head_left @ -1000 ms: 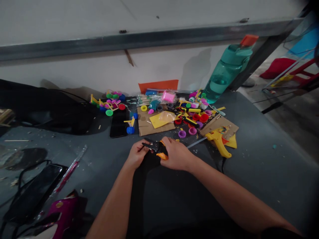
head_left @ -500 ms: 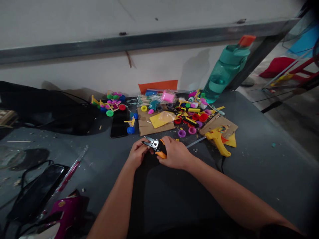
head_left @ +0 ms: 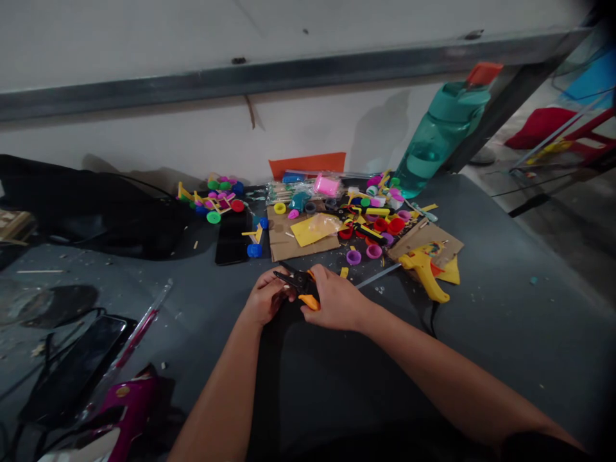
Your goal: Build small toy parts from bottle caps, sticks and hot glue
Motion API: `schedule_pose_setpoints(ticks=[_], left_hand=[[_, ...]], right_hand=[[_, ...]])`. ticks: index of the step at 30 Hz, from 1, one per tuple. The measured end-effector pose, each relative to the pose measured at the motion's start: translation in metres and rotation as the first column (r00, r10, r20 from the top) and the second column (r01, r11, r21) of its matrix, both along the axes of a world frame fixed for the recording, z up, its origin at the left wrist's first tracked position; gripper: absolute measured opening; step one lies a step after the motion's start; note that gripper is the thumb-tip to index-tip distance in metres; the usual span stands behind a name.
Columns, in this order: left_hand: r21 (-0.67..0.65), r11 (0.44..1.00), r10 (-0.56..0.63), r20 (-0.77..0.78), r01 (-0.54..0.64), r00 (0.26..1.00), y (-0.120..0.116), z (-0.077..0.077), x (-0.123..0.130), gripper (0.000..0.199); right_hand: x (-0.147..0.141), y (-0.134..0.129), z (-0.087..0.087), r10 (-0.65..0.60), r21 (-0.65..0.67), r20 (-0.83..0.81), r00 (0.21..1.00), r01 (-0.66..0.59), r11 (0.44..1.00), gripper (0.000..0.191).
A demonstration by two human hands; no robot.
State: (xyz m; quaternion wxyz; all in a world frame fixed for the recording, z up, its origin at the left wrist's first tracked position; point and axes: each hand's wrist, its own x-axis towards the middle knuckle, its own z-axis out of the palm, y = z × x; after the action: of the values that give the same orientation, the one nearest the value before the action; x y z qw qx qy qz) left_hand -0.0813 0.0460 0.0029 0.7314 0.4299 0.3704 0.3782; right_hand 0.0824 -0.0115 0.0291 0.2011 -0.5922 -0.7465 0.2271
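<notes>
Fingers of my right hand (head_left: 337, 298) wrap round the orange-and-black handles of a wire stripper (head_left: 299, 281), its dark jaws pointing left. My left hand (head_left: 264, 298) is closed in a pinch just at the jaws. A small pale piece shows by its fingertips, but the fingers cover most of it and I cannot make out what it is. Just beyond the hands lies a piece of cardboard (head_left: 279, 247) with a yellow sheet (head_left: 308, 230) on it. A small yellow piece (head_left: 344, 273) lies near my right knuckles.
A yellow glue gun (head_left: 426, 273) rests at the right, its cable trailing. Bottle caps (head_left: 353, 257) and small toy-like wheeled pieces (head_left: 255, 249) crowd the back. A teal bottle (head_left: 436, 135) stands back right. Phones (head_left: 231, 240) and a purple object (head_left: 129, 410) lie left.
The wire stripper has turned in my right hand, so its jaws look dark where they shone silver before. Both hands stay close together in nearly the same place. The view has shifted slightly.
</notes>
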Motion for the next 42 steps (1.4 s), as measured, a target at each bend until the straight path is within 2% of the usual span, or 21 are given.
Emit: schedule_pose_setpoints(ticks=[5, 13, 18, 24, 28, 33, 38, 42], left_hand=[[-0.043, 0.999, 0.017, 0.007, -0.017, 1.0, -0.001, 0.0, -0.001, 0.016], [-0.046, 0.999, 0.015, 0.135, -0.009, 0.991, -0.001, -0.004, -0.002, 0.019], [-0.051, 0.999, 0.003, 0.172, 0.006, 0.985, -0.001, -0.007, -0.003, 0.02], [-0.007, 1.0, -0.014, 0.159, 0.015, 0.987, 0.0, -0.011, -0.005, 0.021], [0.037, 0.999, -0.004, 0.124, 0.0, 0.992, 0.0, -0.012, -0.005, 0.02], [0.054, 0.997, 0.046, 0.064, -0.05, 0.997, 0.001, -0.013, -0.006, 0.022], [0.051, 0.998, 0.034, 0.055, -0.036, 0.998, 0.002, -0.016, -0.006, 0.025], [0.041, 0.999, 0.014, 0.092, -0.018, 0.996, 0.001, -0.015, -0.006, 0.021]], right_hand=[[0.0, -0.001, 0.002, -0.001, -0.04, 0.052, 0.999, 0.003, 0.999, 0.043], [-0.002, -0.002, 0.0, -0.004, -0.068, 0.109, 0.994, 0.012, 0.998, 0.031], [-0.004, -0.002, 0.0, -0.032, 0.002, 0.064, 0.997, 0.031, 1.0, 0.045], [-0.004, -0.002, 0.0, -0.046, 0.066, 0.048, 0.998, 0.043, 0.997, 0.048], [-0.003, -0.003, 0.001, -0.028, 0.032, 0.052, 0.998, 0.026, 0.999, 0.048], [-0.001, -0.004, 0.004, -0.013, -0.036, 0.1, 0.995, 0.017, 0.999, 0.04], [0.002, -0.002, 0.004, 0.004, -0.081, 0.119, 0.993, 0.006, 0.997, 0.035], [0.001, -0.003, 0.002, -0.002, -0.026, 0.107, 0.994, 0.005, 1.0, 0.046]])
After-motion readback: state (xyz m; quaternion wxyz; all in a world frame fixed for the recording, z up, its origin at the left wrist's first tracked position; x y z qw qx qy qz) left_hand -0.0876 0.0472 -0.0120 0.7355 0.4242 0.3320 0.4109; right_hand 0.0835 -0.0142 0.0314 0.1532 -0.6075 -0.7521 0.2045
